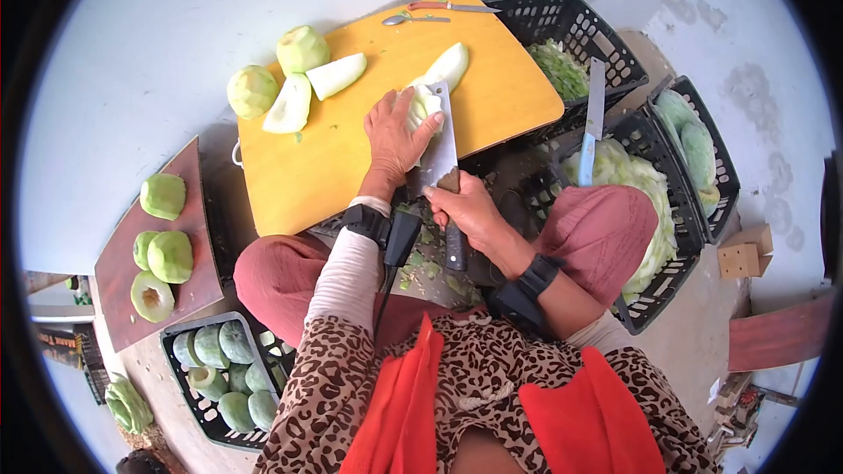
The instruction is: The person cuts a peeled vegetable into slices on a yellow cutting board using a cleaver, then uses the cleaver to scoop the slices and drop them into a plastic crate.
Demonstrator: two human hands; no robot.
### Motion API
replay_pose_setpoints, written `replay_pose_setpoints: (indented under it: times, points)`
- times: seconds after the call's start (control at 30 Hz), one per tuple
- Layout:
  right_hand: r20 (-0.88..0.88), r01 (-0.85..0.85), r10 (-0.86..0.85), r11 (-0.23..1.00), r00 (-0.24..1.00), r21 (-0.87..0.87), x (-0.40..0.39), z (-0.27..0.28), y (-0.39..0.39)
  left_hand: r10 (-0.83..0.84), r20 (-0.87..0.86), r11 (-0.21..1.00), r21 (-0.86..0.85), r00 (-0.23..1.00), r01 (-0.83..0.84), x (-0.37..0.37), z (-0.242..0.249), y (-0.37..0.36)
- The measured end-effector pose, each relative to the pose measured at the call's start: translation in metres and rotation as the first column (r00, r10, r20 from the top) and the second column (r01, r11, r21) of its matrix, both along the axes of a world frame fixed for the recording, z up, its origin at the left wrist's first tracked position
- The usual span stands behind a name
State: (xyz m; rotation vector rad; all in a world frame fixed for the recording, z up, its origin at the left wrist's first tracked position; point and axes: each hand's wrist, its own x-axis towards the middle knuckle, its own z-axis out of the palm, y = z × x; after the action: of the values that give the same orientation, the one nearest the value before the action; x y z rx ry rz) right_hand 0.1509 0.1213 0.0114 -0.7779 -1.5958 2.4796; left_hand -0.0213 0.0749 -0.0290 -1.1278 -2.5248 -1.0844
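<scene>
My left hand (397, 133) presses down on a pale peeled melon piece (425, 107) on the yellow board (351, 167), its fingers curved over the piece. My right hand (474, 211) grips the dark handle of a cleaver (442, 140), whose broad blade stands against the right side of that piece. Just beyond lies another pale melon wedge (450, 65). At the board's left are two peeled melons, one whole one (303, 49) behind the other (253, 91), and two cut wedges, one of them (337, 76) pointing right.
A small knife (452, 6) and a spoon (395, 19) lie at the board's far edge. Black crates hold green shreds (559, 68), pale strips (637, 184) and unpeeled melons (698, 152). A blue-handled knife (592, 123) rests over a crate. Peeled melons sit on a brown board (189, 285).
</scene>
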Motion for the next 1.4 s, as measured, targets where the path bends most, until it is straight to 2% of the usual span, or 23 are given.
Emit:
replay_pose_setpoints:
  times: [0.37,0.5,0.63,0.73,0.83,0.9,0.97,1.0,1.1,1.13,1.23,1.27,1.33,1.37,1.4]
  points:
    - [-0.087,-0.042,0.042,0.999,0.995,0.004,-0.019,0.002,-0.006,-0.056,0.218,0.957,0.289,0.974,-0.009,0.003,0.014,-0.003]
    - [-0.137,0.031,-0.03,1.0,0.99,0.002,-0.007,0.025,-0.002,-0.11,0.136,0.942,0.331,0.985,0.059,0.012,0.037,0.011]
    - [-0.212,0.115,-0.105,0.993,0.972,0.034,0.021,0.059,0.019,-0.225,0.074,0.904,0.387,0.972,0.18,0.038,0.082,0.049]
    - [-0.203,0.259,-0.235,0.961,0.951,0.101,0.058,0.096,0.043,-0.332,-0.007,0.839,0.456,0.943,0.298,0.067,0.114,0.099]
    - [-0.207,0.428,-0.384,0.871,0.9,0.241,0.107,0.131,0.066,-0.44,-0.088,0.747,0.517,0.894,0.418,0.119,0.152,0.153]
    - [-0.221,0.503,-0.453,0.793,0.864,0.344,0.146,0.14,0.085,-0.49,-0.085,0.724,0.515,0.868,0.46,0.166,0.168,0.18]
    - [-0.165,0.536,-0.526,0.702,0.834,0.47,0.185,0.139,0.103,-0.629,-0.021,0.646,0.543,0.777,0.537,0.212,0.168,0.204]
    - [-0.136,0.547,-0.573,0.646,0.808,0.532,0.204,0.14,0.108,-0.701,-0.013,0.636,0.443,0.713,0.632,0.228,0.162,0.216]
    - [0.044,0.373,-0.683,0.451,0.729,0.811,0.254,0.111,0.131,-0.795,0.294,0.599,0.245,0.53,0.762,0.278,0.146,0.224]
    - [0.138,0.228,-0.746,0.366,0.652,0.902,0.269,0.096,0.139,-0.778,0.33,0.617,0.248,0.534,0.746,0.291,0.135,0.224]
    - [0.141,0.031,-0.789,0.198,0.598,0.98,0.308,0.051,0.149,-0.741,0.455,0.6,0.119,0.493,0.791,0.297,0.123,0.225]
    - [0.133,0.05,-0.803,0.199,0.581,0.979,0.316,0.042,0.149,-0.772,0.401,0.589,0.16,0.494,0.792,0.295,0.118,0.225]
    - [0.182,0.116,-0.817,0.289,0.547,0.95,0.323,0.039,0.15,-0.818,0.28,0.565,0.232,0.502,0.792,0.287,0.11,0.229]
    - [0.205,0.153,-0.821,0.331,0.532,0.931,0.326,0.037,0.15,-0.81,0.266,0.579,0.22,0.523,0.785,0.287,0.108,0.228]
    - [0.156,0.226,-0.816,0.329,0.557,0.917,0.325,0.038,0.151,-0.8,0.252,0.594,0.208,0.544,0.777,0.288,0.107,0.225]
